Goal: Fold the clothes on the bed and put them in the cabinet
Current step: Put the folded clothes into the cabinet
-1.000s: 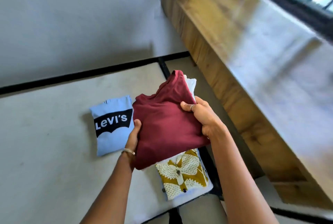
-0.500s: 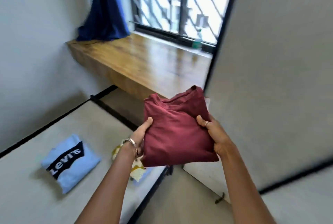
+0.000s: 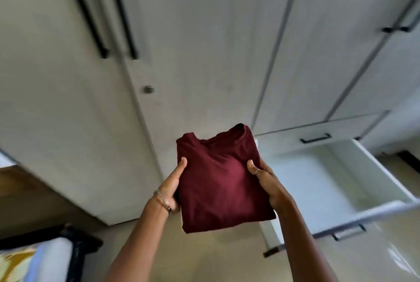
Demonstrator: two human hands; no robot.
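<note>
Maroon shirt (image 3: 223,181), folded flat, sits in my two-handed grip, left hand (image 3: 173,187) and right hand (image 3: 267,181) each clasping a side edge with thumbs on top, raised before the white cabinet (image 3: 204,43), beside its open drawer (image 3: 336,181) at right.
</note>
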